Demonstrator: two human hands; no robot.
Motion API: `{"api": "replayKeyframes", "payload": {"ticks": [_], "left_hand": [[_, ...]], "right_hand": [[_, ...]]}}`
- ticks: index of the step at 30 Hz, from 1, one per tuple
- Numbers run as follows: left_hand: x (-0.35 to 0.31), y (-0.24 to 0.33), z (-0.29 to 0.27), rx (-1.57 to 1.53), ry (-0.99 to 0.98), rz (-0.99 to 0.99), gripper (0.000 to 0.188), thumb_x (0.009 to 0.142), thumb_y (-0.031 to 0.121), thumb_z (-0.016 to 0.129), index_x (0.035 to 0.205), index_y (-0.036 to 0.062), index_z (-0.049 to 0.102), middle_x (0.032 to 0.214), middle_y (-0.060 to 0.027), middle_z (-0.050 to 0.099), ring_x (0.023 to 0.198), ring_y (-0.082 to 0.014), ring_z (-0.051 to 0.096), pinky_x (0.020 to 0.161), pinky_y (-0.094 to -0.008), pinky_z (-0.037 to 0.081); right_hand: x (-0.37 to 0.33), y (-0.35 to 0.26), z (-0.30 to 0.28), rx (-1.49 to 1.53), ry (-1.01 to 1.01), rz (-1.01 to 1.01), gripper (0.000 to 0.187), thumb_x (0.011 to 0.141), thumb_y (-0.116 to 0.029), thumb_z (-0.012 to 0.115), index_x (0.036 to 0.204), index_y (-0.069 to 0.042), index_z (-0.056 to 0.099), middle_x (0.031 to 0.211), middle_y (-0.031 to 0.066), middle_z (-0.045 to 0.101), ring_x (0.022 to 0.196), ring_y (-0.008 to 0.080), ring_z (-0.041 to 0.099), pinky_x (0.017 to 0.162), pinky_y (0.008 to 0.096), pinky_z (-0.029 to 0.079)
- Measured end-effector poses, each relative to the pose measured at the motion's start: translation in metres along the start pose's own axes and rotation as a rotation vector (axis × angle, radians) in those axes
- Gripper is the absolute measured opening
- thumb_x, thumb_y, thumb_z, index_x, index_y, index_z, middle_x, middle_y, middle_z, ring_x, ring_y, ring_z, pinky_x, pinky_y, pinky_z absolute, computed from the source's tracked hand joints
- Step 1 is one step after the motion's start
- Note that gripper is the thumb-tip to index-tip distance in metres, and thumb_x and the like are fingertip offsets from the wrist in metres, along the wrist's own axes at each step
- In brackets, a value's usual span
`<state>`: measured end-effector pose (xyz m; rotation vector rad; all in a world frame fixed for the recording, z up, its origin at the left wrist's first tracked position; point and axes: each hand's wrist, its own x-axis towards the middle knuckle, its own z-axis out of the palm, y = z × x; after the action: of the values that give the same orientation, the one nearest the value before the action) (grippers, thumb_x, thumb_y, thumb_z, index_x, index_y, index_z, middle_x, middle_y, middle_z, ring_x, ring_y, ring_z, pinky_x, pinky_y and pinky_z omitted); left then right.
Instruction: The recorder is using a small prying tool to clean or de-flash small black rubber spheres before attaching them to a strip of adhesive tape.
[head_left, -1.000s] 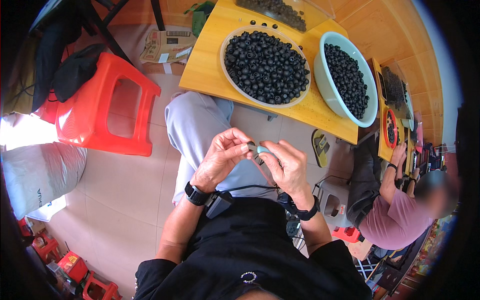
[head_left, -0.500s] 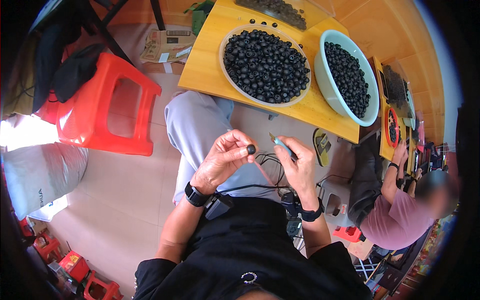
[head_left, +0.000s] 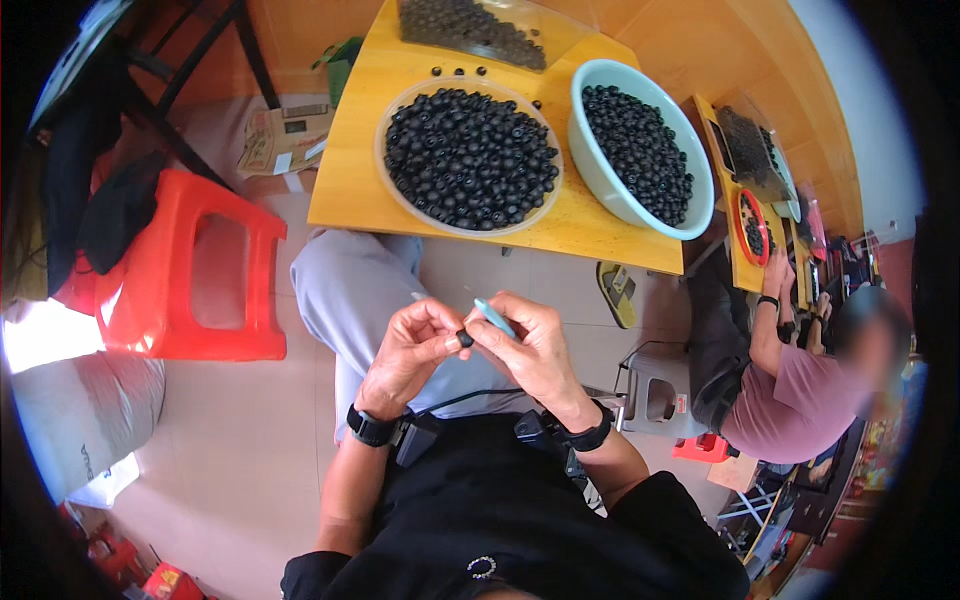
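Note:
Above my lap, my left hand pinches a small round black plastic part between thumb and fingertips. My right hand is closed around a small knife with a light blue handle; its fingertips meet the black part. Fingers hide the knife's blade. Beyond my hands, a shallow round tray heaped with similar black parts rests on the yellow wooden table. Right of it stands a light blue basin, also holding many black parts.
A clear bin of dark parts sits at the table's far side, several loose parts before it. A red stool stands left, a white sack behind it. At right, a co-worker sits by another table with a red tray.
My hands have come together: the right hand with the knife has moved left to the black part. The whole view has shifted, so the table sits further left.

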<state>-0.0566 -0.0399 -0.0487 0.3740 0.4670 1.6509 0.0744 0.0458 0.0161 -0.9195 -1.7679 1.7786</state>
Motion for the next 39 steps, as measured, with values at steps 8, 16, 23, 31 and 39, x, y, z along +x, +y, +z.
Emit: {"api": "replayKeyframes", "payload": {"ticks": [8,16,23,31,39], "left_hand": [[0.003,-0.004,0.003,-0.037,0.071,-0.002,0.012,0.081,0.001,0.066,0.091,0.0034,0.059,0.092,-0.0048,0.062,0.084,-0.0144,0.060,0.078,-0.0282,0.050],[0.010,-0.002,0.016,-0.007,0.017,-0.073,0.015,0.085,0.003,0.062,0.099,0.0033,0.059,0.097,-0.0057,0.060,0.087,-0.0154,0.061,0.081,-0.0302,0.050],[0.017,-0.007,-0.004,0.139,0.085,-0.088,0.015,0.087,0.006,0.059,0.101,0.0020,0.057,0.099,-0.0077,0.061,0.088,-0.0181,0.062,0.082,-0.0316,0.050],[0.015,-0.011,-0.013,0.072,0.020,-0.100,0.015,0.088,0.007,0.058,0.102,0.0027,0.057,0.099,-0.0082,0.061,0.090,-0.0189,0.061,0.084,-0.0337,0.049],[0.013,-0.012,-0.016,0.014,-0.030,-0.076,0.013,0.089,0.010,0.058,0.101,0.0043,0.057,0.099,-0.0085,0.060,0.089,-0.0199,0.060,0.083,-0.0356,0.048]], "right_hand": [[-0.005,-0.010,-0.002,-0.250,-0.024,-0.112,0.017,0.079,-0.003,0.070,0.094,-0.001,0.063,0.076,-0.0015,0.061,0.067,0.0014,0.052,0.057,0.0180,0.041],[-0.001,-0.013,-0.025,-0.050,0.067,0.020,0.017,0.077,0.003,0.066,0.094,0.000,0.064,0.078,-0.0012,0.061,0.072,0.0042,0.055,0.063,0.0193,0.045],[0.057,-0.060,-0.118,-0.415,0.499,-0.273,0.014,0.077,-0.008,0.068,0.090,-0.004,0.066,0.076,-0.0048,0.058,0.067,0.0030,0.048,0.059,0.0187,0.040],[0.112,-0.068,-0.131,-0.748,0.473,-0.513,0.030,0.073,-0.008,0.073,0.102,-0.004,0.065,0.082,0.0087,0.062,0.072,0.0155,0.060,0.066,0.0280,0.048],[0.151,-0.058,-0.028,-0.917,0.058,-0.548,0.018,0.073,-0.012,0.068,0.088,-0.004,0.067,0.078,0.0138,0.060,0.074,0.0326,0.059,0.064,0.0402,0.045]]}}
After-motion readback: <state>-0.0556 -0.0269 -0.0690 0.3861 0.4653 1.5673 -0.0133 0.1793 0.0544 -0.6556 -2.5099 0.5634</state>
